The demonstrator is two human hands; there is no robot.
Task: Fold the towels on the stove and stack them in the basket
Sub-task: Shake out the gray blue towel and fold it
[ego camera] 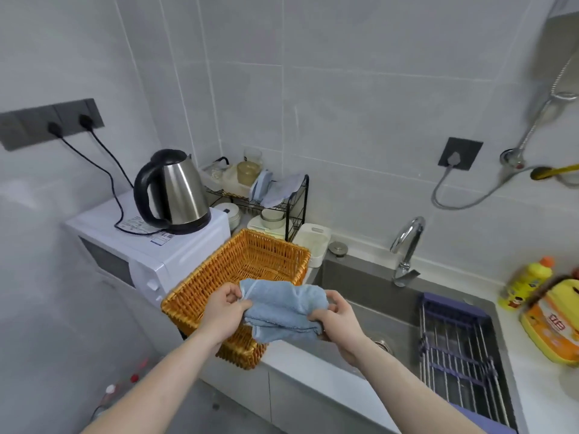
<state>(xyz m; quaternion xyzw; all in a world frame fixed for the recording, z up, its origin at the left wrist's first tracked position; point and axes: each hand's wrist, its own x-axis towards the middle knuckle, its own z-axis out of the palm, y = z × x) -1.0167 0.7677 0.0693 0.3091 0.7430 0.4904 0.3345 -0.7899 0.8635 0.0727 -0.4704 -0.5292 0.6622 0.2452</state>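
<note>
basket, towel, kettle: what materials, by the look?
Basket: woven wicker or rattan, orange-brown, slightly glossy; the weave shows, could be plastic imitation. Towel: soft light blue terry or microfibre, fuzzy nap, limp folds. Kettle: brushed stainless steel body, reflective; black handle and lid, likely plastic.

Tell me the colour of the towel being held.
Light blue towel, seen in the head view.

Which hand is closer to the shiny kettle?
Left. The left hand holds the blue towel over the basket, below the kettle; the right hand is farther, by the sink.
</note>
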